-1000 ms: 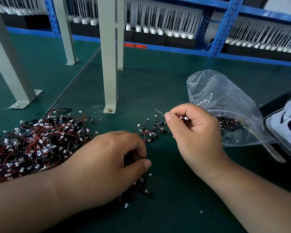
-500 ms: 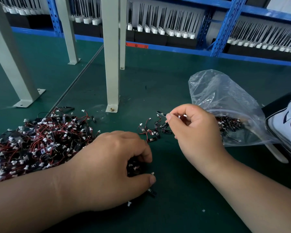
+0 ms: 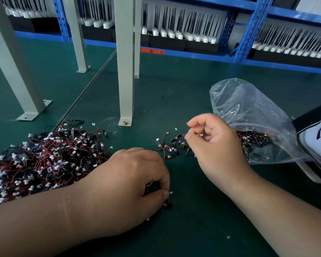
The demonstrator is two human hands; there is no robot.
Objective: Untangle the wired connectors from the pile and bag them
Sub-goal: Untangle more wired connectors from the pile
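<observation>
A big tangled pile of wired connectors (image 3: 44, 158), red and black leads with white plugs, lies on the green mat at the left. My left hand (image 3: 126, 184) curls over a small bunch of connectors (image 3: 153, 188) at the pile's right edge, thumb and fingers gripping it. My right hand (image 3: 213, 143) hovers above a small loose cluster of connectors (image 3: 170, 146), its fingers curled round a connector with a white plug showing in the palm. A clear plastic bag (image 3: 248, 112) lies right behind that hand, with several connectors inside (image 3: 254, 139).
Grey metal posts (image 3: 125, 71) are bolted to the mat behind the pile. A black and white printed bag (image 3: 319, 138) lies at the right edge. Blue shelving (image 3: 248, 30) with rows of black antennas runs along the back.
My left hand closed its thumb and fingers tighter on the bunch. My right hand shifted slightly, its fingers opening a little around the connector. The view moved in a bit.
</observation>
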